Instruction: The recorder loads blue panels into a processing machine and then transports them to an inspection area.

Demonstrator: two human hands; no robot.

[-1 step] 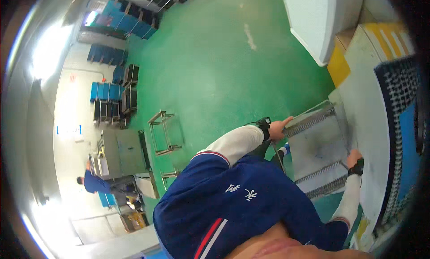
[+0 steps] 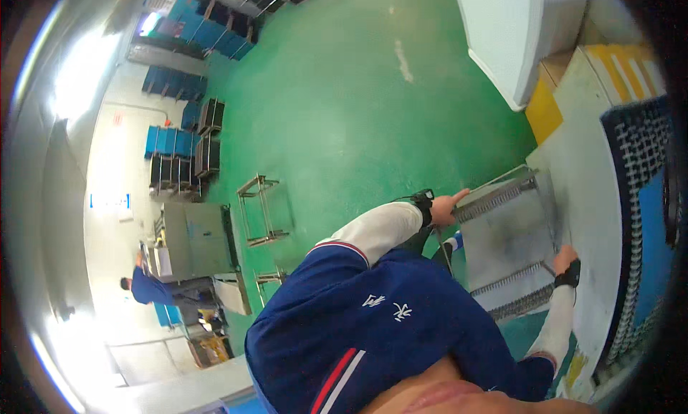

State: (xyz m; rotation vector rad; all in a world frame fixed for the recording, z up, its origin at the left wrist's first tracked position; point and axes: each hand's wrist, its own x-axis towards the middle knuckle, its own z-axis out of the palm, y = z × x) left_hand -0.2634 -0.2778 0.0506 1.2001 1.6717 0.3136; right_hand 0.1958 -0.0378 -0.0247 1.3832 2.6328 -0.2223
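In front of me stands a metal rack [image 2: 504,231] with a flat grey panel and rows of small, closely spaced grey teeth or coils along it. My left hand [image 2: 446,208] is closed round the rack's far left corner, its index finger lying along the bar. At the opposite side, my right hand [image 2: 565,259] is closed on the rack's right edge, beside a pale machine side or bench. Both wrists wear black bands over white sleeves. What lies under my fingers is partly hidden by the hands.
To the right stands a pale bench [image 2: 584,170] with a dark, studded strip [image 2: 638,138] and a blue surface. A white cabinet [image 2: 502,41] is at the far right. An open metal frame [image 2: 259,210] stands on the green floor; another person [image 2: 148,289] works at a grey machine [image 2: 197,235] on the left.
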